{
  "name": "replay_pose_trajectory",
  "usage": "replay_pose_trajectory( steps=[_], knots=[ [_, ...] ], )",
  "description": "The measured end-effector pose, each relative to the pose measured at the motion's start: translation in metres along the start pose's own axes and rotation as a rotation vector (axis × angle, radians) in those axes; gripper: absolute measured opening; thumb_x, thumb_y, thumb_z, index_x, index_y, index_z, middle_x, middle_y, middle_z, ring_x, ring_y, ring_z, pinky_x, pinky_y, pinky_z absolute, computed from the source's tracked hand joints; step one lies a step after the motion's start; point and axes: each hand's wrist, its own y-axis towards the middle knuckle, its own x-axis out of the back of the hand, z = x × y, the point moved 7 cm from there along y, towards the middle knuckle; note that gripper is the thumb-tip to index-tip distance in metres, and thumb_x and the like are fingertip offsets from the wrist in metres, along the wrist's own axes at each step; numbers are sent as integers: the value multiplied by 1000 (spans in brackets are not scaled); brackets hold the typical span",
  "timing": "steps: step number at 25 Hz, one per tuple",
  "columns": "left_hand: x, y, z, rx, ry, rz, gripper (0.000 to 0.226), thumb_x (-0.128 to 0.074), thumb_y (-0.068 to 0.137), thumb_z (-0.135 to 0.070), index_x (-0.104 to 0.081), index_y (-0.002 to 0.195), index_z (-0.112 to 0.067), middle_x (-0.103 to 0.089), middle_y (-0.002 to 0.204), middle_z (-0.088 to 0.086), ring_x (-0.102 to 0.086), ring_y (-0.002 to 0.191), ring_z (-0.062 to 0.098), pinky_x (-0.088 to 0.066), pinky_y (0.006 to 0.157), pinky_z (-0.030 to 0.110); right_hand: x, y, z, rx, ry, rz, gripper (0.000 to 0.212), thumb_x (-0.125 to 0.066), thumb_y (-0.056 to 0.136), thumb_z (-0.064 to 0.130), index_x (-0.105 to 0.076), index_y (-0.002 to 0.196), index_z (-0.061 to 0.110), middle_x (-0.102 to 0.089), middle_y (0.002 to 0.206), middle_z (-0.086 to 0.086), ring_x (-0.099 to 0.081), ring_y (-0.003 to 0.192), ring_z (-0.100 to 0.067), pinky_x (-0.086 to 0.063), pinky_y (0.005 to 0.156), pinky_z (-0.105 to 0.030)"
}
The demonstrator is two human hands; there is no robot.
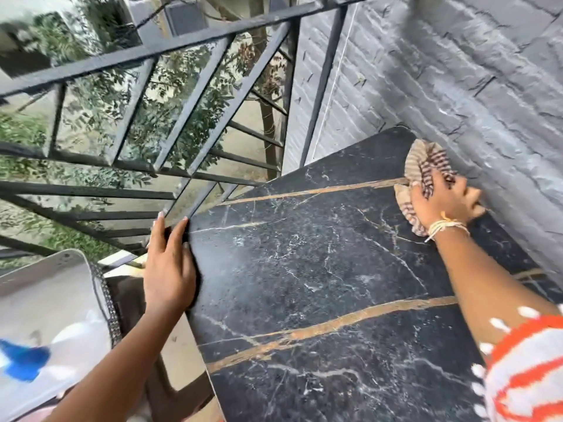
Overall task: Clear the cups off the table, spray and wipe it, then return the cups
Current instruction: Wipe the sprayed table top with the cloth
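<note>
Both hands on table (320,269); cloth (426,166) half hidden under right hand (441,202).

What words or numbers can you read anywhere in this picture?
None can be read.
The blue and white thing at the lower left is too blurred to show any label.
The table, the cloth under the right hand and the wall carry no writing.

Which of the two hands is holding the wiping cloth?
The right hand, by the grey brick wall, grips the striped cloth. The left hand only rests flat on the marble table's edge.
</note>
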Motion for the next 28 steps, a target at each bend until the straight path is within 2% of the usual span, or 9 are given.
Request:
replay_pose_trajectory(
  steps=[3,8,10,12,15,20,24,26,28],
  knots=[
    [1,-5,5,90,-32,-17,49,-33,96,-24,-37,143,-12,-16,159,12,-18,146,26,-21,118,37,-1,-34,80,152,50,-3,79,-27,73,77,-40,140,37,-36,145,-17,-32,128,-43,-24,104,-61],
    [4,-5,10,140,-115,-37,60,-28,90,-22,-26,148,-7,-20,159,11,-14,148,20,-15,120,31,-10,-225,260,933,28,50,73,-26,75,77,-37,141,47,-34,150,-10,-35,131,-38,-22,106,-63],
    [8,-7,7,120,-182,-49,56,-26,91,-26,-29,145,-12,-32,153,12,-26,144,25,-26,116,38,-13,-301,286,1213,-3,105,68,-35,78,71,-35,142,47,-34,151,-11,-35,131,-36,-24,106,-61],
    [9,-8,6,153,-185,-38,47,-25,92,-33,-35,135,-17,-45,139,12,-45,128,32,-41,101,46,-11,-309,288,1319,39,117,65,-43,79,68,-37,140,48,-38,149,-7,-39,127,-32,-30,103,-55],
    [3,-6,7,169,27,-15,46,-29,99,-27,-34,142,-13,-28,154,15,-36,137,36,-39,104,49,-8,-227,266,1186,49,15,62,-41,80,69,-37,139,52,-41,146,-2,-44,122,-27,-35,99,-49],
    [-1,-4,5,70,87,-8,46,-32,101,-19,-37,145,-7,-27,156,11,-17,147,28,-21,119,42,-2,-22,137,535,-58,-41,72,-24,81,76,-31,144,43,-31,153,-5,-36,128,-39,-32,103,-56],
    [-2,-5,6,72,66,-18,46,-36,100,-10,-36,146,-8,-28,157,8,-15,148,24,-19,120,39,0,26,62,91,29,34,78,-25,76,74,-33,145,39,-26,155,-8,-27,133,-41,-24,104,-57],
    [0,-5,7,89,55,-12,48,-37,98,-8,-36,146,-10,-27,157,6,-15,148,22,-20,119,39,0,-2,82,104,74,9,75,-29,77,73,-35,144,38,-27,155,-10,-25,135,-41,-21,107,-59],
    [0,-5,6,95,62,-4,50,-37,96,-6,-36,146,-10,-27,157,6,-15,148,22,-21,119,39,0,-57,124,301,88,-5,70,-32,79,71,-37,141,39,-29,154,-9,-27,134,-39,-22,107,-63]
  ],
)
